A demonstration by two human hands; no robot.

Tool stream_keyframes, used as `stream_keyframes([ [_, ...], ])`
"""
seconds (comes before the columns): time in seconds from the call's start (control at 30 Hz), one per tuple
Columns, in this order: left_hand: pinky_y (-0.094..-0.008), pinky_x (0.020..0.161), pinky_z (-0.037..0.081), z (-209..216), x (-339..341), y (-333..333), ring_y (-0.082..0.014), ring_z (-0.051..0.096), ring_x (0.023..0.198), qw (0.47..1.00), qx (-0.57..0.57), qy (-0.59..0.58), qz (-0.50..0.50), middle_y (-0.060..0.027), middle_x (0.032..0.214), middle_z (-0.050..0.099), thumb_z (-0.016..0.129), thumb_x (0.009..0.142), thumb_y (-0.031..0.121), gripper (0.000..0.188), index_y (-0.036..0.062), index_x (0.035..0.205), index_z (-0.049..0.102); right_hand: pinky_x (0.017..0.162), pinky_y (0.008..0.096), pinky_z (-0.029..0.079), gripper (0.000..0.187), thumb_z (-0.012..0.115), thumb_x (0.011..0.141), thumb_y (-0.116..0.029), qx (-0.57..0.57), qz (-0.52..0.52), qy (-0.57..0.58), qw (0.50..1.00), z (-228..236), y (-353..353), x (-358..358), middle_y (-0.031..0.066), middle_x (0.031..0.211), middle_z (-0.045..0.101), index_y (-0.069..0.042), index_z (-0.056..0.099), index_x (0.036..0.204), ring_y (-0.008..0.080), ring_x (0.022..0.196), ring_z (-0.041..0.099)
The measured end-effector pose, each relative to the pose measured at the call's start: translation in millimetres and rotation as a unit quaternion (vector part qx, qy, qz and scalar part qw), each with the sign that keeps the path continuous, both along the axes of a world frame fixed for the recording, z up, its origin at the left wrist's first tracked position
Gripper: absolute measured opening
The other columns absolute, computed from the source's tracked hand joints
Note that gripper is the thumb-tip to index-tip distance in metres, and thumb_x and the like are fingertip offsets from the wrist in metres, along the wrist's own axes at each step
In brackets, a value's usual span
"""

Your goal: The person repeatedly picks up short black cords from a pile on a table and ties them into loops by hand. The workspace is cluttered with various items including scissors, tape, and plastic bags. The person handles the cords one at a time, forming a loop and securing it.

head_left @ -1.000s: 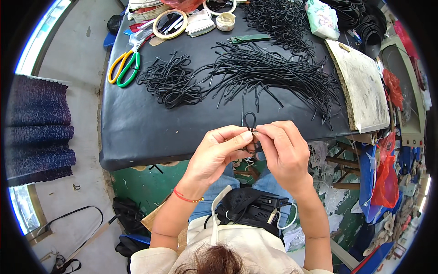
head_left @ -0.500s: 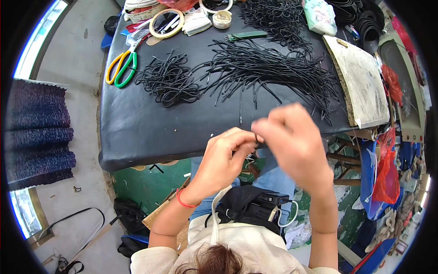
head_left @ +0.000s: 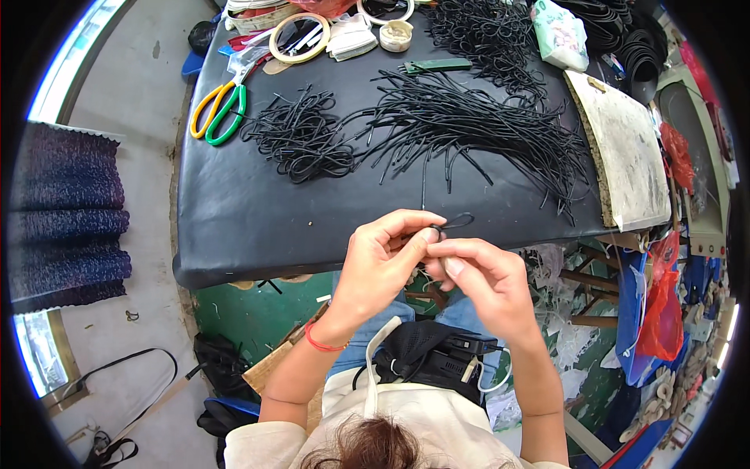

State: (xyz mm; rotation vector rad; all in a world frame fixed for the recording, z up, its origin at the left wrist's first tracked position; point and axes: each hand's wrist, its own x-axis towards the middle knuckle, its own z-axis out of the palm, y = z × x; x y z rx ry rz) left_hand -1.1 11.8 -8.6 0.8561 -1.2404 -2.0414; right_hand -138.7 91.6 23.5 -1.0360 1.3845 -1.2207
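Just over the front edge of the black table [head_left: 258, 227], my hands meet fingertip to fingertip. My left hand [head_left: 387, 254], with a red string on its wrist, pinches a thin black cord [head_left: 459, 221] whose small loop sticks out past the fingertips. My right hand [head_left: 488, 285] is closed right beside it, thumb and fingers pressed together at the cord; the part between the fingers is hidden. Beyond them lies a wide spread of black cords [head_left: 484, 125], some ends pointing toward me. A smaller tangled pile of looped black cords [head_left: 301, 137] is to its left.
Scissors with yellow and green handles [head_left: 223, 113] lie at the left. At the back are a tape roll [head_left: 300, 37], a small round tub [head_left: 395, 36], a green tool [head_left: 437, 65] and a tissue pack [head_left: 558, 35]. A worn board [head_left: 621, 148] covers the right end.
My right hand has come down and in from its raised, blurred position to my left fingertips. A small cord loop now shows there. The view has shifted slightly.
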Motion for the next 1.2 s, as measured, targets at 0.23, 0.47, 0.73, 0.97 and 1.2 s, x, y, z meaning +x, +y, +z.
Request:
stream_keyframes([
  [0.23, -0.0242, 0.072, 0.050, 5, -3, 6, -0.0113, 0.060, 0.079, 0.998, 0.002, 0.028, 0.056, -0.0095, 0.090, 0.063, 0.059, 0.085, 0.003, 0.018, -0.0032, 0.101, 0.059, 0.056, 0.0178, 0.043, 0.007, 0.060, 0.084, -0.005, -0.009, -0.088, -0.024, 0.996, -5, -4, 5, 0.0018, 0.073, 0.062, 0.001, 0.061, 0.088, 0.0032, 0.064, 0.054],
  [0.47, -0.0225, 0.076, 0.049, 1, -16, 26, -0.0110, 0.058, 0.085, 0.978, -0.129, -0.015, 0.165, -0.0089, 0.094, 0.061, 0.058, 0.082, -0.005, 0.019, -0.0038, 0.100, 0.058, 0.051, 0.0164, 0.041, 0.013, 0.063, 0.083, -0.010, 0.011, -0.147, -0.013, 0.989, -9, -6, 10, 0.0002, 0.067, 0.059, 0.000, 0.056, 0.081, 0.0018, 0.059, 0.052],
  [0.73, -0.0227, 0.075, 0.048, 3, -18, 24, -0.0109, 0.059, 0.085, 0.978, -0.103, 0.032, 0.178, -0.0097, 0.092, 0.062, 0.058, 0.082, -0.005, 0.020, -0.0034, 0.101, 0.054, 0.054, 0.0169, 0.041, 0.014, 0.064, 0.082, -0.009, -0.006, -0.172, -0.081, 0.982, -7, -11, 17, 0.0000, 0.068, 0.058, 0.000, 0.053, 0.083, 0.0034, 0.060, 0.052],
  [0.97, -0.0241, 0.067, 0.050, 11, -6, 15, -0.0112, 0.063, 0.074, 0.977, -0.181, -0.076, 0.083, -0.0120, 0.086, 0.066, 0.060, 0.076, -0.002, 0.035, 0.0003, 0.108, 0.047, 0.057, 0.0198, 0.042, 0.018, 0.066, 0.080, -0.008, -0.009, -0.070, 0.013, 0.997, -15, -14, -7, 0.0036, 0.088, 0.054, 0.001, 0.060, 0.095, 0.0042, 0.070, 0.051],
  [1.2, -0.0228, 0.075, 0.048, 22, -1, 11, -0.0109, 0.059, 0.086, 0.992, -0.109, -0.064, -0.029, -0.0088, 0.095, 0.062, 0.060, 0.080, -0.001, 0.041, 0.0004, 0.117, 0.044, 0.061, 0.0185, 0.040, 0.013, 0.061, 0.086, -0.014, 0.016, -0.151, -0.096, 0.984, -12, -17, -5, -0.0026, 0.075, 0.057, -0.002, 0.058, 0.085, 0.0021, 0.068, 0.048],
])
